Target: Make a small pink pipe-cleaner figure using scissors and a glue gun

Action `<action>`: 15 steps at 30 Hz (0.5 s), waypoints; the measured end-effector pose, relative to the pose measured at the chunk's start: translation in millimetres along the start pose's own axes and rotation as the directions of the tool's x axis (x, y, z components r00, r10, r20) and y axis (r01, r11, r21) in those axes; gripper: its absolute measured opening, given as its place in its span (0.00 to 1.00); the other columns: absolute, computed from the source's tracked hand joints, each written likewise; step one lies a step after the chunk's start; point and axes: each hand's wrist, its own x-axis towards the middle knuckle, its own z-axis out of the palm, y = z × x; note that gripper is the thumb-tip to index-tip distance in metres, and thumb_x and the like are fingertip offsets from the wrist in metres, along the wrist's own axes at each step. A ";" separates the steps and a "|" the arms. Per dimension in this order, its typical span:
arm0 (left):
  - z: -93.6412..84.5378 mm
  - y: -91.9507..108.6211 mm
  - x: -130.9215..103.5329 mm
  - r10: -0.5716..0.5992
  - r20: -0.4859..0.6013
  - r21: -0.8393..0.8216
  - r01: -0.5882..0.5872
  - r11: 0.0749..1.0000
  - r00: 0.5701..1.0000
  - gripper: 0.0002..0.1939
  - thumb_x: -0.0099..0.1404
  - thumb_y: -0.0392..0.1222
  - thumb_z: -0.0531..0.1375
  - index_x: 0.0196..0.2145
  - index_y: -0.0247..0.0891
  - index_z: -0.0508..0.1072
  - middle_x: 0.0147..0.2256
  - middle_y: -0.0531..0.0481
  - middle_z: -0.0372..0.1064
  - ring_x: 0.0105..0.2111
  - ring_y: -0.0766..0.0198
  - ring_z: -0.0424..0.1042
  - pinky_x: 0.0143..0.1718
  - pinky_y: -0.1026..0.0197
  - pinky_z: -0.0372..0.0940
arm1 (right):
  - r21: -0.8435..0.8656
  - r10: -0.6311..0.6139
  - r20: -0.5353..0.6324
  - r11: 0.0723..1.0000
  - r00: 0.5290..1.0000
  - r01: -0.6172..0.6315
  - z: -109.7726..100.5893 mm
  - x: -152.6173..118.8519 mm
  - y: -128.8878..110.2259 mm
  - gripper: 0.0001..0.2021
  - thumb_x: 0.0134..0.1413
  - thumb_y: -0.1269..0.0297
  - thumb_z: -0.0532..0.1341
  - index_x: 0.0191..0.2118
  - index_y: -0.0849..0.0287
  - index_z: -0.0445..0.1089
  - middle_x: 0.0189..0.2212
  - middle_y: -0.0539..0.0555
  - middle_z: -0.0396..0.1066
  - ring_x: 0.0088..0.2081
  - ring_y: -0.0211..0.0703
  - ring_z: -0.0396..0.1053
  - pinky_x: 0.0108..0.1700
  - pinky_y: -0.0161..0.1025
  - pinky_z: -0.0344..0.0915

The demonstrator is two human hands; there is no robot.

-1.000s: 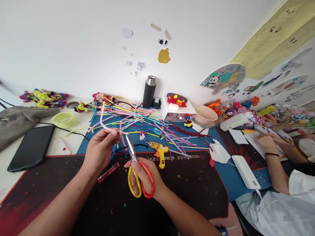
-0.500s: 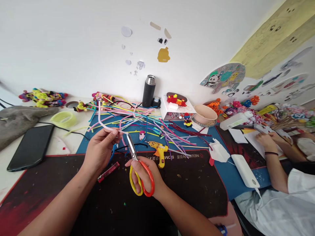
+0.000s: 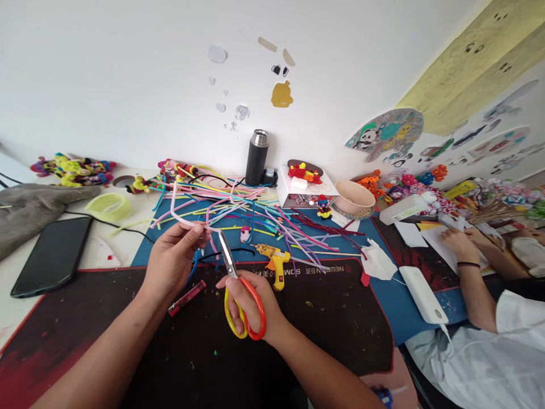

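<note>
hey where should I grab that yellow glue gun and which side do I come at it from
I'd take the glue gun by its handle, coming from your near side: it lies on its side with the handle towards you. Keep off the nozzle pointing left, in case it's hot. Your right hand is nearer, but it holds the scissors.

Here the scene is caught by 1 head-worn camera, faced forward and angled down over the black mat (image 3: 323, 329). The left hand (image 3: 176, 250) and right hand (image 3: 251, 301) are viewed close up, with the wall (image 3: 128, 74) framed beyond.
</note>
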 end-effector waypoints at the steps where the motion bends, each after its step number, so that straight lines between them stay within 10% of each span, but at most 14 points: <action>1: -0.1 -0.4 0.0 -0.002 -0.001 0.001 0.002 1.000 1.000 0.19 0.49 0.53 0.84 0.31 0.42 0.86 0.32 0.50 0.81 0.32 0.64 0.74 0.35 0.64 0.69 | -0.003 -0.001 0.000 1.000 1.000 0.001 -0.6 0.2 0.6 0.33 0.66 0.33 0.66 0.48 0.65 0.78 0.18 0.43 0.64 0.13 0.33 0.60 0.16 0.31 0.57; 15: -2.7 -4.4 0.5 -0.019 0.003 0.026 0.019 0.999 1.000 0.19 0.50 0.54 0.83 0.33 0.43 0.86 0.33 0.50 0.81 0.34 0.62 0.74 0.36 0.63 0.69 | -0.052 0.005 -0.025 0.999 1.000 -0.006 -1.5 -1.8 -4.0 0.31 0.64 0.32 0.66 0.42 0.61 0.74 0.15 0.41 0.61 0.13 0.32 0.58 0.17 0.30 0.55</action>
